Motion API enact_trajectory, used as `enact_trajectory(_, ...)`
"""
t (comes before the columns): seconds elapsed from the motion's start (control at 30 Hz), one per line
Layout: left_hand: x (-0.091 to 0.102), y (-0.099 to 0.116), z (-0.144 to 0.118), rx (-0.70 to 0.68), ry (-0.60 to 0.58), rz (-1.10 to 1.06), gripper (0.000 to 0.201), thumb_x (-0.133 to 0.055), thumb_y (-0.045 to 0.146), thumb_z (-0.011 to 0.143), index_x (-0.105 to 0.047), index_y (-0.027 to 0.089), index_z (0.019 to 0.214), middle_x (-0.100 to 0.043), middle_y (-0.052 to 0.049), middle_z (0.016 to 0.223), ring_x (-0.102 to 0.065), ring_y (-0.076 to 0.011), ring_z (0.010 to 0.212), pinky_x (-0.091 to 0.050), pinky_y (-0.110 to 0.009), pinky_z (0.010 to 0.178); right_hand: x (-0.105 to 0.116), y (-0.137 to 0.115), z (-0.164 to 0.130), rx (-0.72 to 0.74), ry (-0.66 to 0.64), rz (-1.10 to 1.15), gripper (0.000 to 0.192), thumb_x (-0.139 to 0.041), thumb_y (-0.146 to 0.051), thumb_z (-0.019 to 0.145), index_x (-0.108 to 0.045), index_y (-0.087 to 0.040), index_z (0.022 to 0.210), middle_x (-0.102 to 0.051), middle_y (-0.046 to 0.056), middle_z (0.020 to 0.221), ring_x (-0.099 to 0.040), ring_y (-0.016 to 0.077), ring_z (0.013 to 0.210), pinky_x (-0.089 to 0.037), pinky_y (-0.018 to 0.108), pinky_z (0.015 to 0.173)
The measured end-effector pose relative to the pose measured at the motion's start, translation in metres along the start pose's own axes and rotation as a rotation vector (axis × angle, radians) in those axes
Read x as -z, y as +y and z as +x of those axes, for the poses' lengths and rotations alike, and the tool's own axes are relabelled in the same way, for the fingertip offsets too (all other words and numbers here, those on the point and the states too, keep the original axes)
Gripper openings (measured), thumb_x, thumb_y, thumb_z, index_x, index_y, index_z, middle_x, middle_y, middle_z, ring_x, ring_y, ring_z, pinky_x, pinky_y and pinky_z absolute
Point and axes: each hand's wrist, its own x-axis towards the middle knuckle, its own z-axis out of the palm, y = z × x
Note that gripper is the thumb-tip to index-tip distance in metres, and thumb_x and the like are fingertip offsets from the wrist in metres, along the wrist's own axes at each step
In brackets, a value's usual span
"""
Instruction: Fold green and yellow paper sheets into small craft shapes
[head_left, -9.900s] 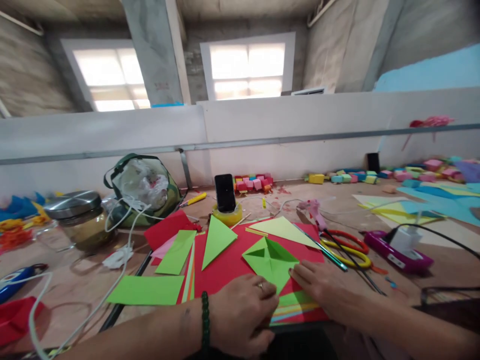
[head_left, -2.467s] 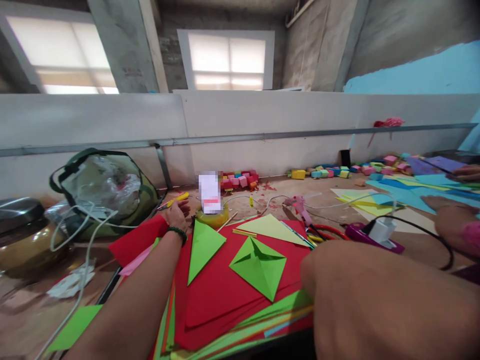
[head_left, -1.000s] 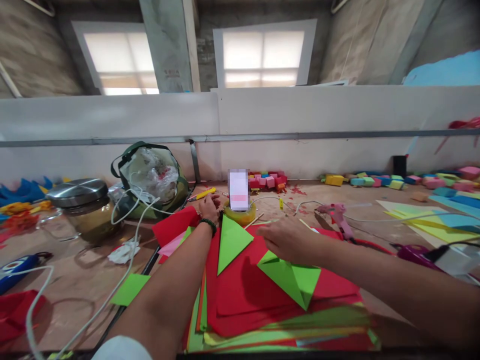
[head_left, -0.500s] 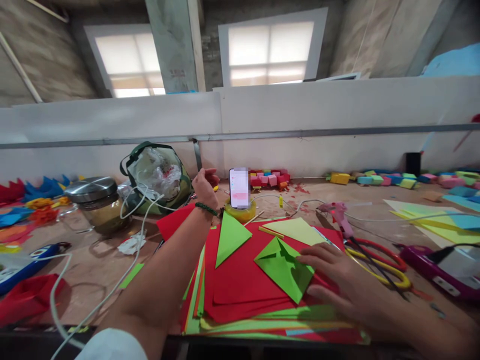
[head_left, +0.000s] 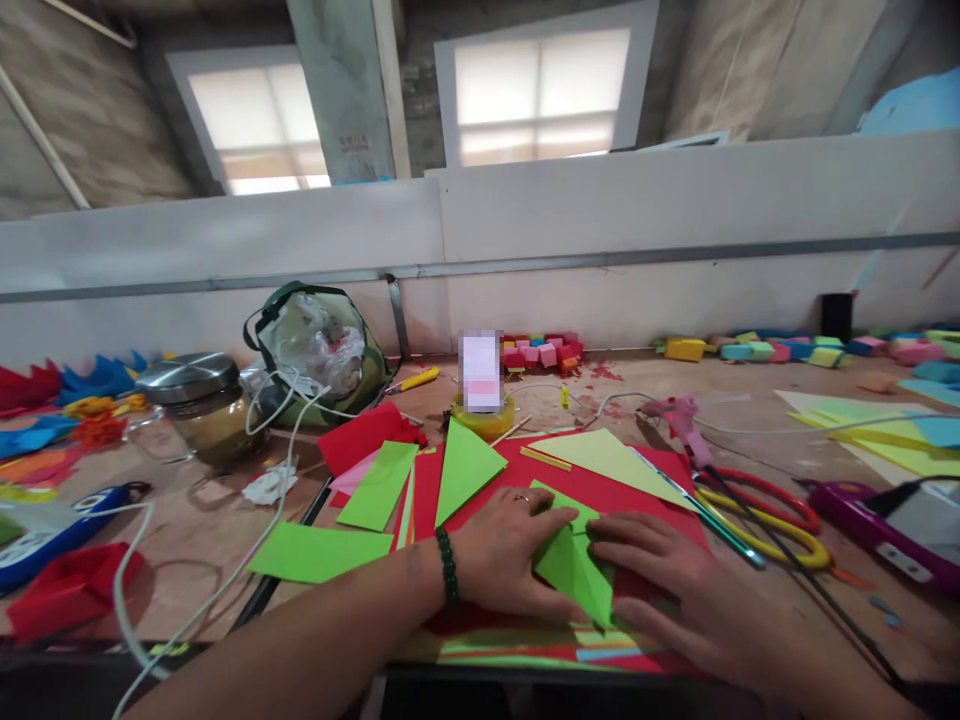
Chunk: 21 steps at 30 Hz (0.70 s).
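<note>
One left hand, one right hand, fingers spread, touch lower-centre folded green paper: creases made, folding apparently unfinished.

both hands lie palm-down side by side, forearms slanting inward.

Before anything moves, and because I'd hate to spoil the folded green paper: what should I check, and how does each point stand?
1. Left hand on the folded green paper: ok, it touches the left side.
2. Right hand on it too: ok, fingers at the right side.
3. Support beneath: ok, red sheets lie under it.
4. Edges lined up: cannot tell, the hands cover part of it.
5. Pink glue gun clear of both hands: ok, apart, farther back.
6. Yellow cutter clear of both: ok, well apart.
</note>
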Motion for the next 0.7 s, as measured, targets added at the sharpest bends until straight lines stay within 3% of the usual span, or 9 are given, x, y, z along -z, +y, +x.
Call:
enact_trajectory(0.17, 0.004, -0.004, 0.003, -0.039, 0.005, 0.116, 0.084, -0.055, 0.077, 0.066, -0.054, 0.019, 0.127, -0.064, -0.014, 0.114, -0.059, -0.0309, 0.099, -0.041, -0.046, 0.093, -0.003, 0.002, -0.005, -0.051, 0.154, -0.113, 0.047, -0.057, -0.044, 0.085, -0.056, -0.027, 0.129, -0.057, 0.011, 0.132, -0.056, 0.0269, 0.117, -0.053, 0.041, 0.090)
enact_trajectory(0.3, 0.007, 0.003, 0.000, 0.016, 0.041, 0.191, 0.097, -0.055, 0.074, 0.067, -0.035, 0.015, 0.141, -0.068, -0.015, 0.103, -0.061, -0.0320, 0.093, -0.042, -0.048, 0.088, -0.006, -0.011, -0.004, 0.032, 0.299, -0.205, 0.047, -0.061, -0.043, 0.081, -0.058, -0.027, 0.126, -0.061, 0.010, 0.126, -0.058, 0.0279, 0.114, -0.054, 0.042, 0.086)
enact_trajectory(0.37, 0.007, 0.004, -0.001, 0.043, 0.065, 0.203, 0.093, -0.057, 0.071, 0.069, -0.036, 0.015, 0.140, -0.069, -0.013, 0.099, -0.062, -0.0315, 0.090, -0.043, -0.048, 0.086, -0.009, -0.022, 0.000, 0.035, 0.305, -0.221, 0.050, -0.063, -0.045, 0.079, -0.058, -0.025, 0.125, -0.063, 0.011, 0.124, -0.060, 0.0283, 0.111, -0.056, 0.040, 0.081)
enact_trajectory(0.57, 0.004, 0.002, -0.003, 0.062, 0.074, 0.154, 0.043, -0.059, 0.047, 0.078, -0.062, 0.019, 0.111, -0.068, -0.008, 0.090, -0.062, -0.0247, 0.083, -0.046, -0.038, 0.080, -0.024, -0.038, 0.012, -0.057, 0.266, -0.259, 0.045, -0.068, -0.039, 0.075, -0.063, -0.019, 0.115, -0.066, 0.013, 0.117, -0.063, 0.0294, 0.103, -0.057, 0.042, 0.081)
enact_trajectory(0.7, 0.000, 0.000, -0.003, 0.039, 0.117, 0.082, 0.067, -0.065, 0.059, 0.068, -0.057, 0.020, 0.122, -0.060, -0.014, 0.117, -0.056, -0.0297, 0.104, -0.040, -0.044, 0.095, -0.029, -0.034, 0.011, -0.067, 0.226, -0.202, 0.035, -0.062, -0.034, 0.082, -0.063, -0.019, 0.113, -0.066, 0.012, 0.116, -0.063, 0.0258, 0.104, -0.056, 0.038, 0.084)
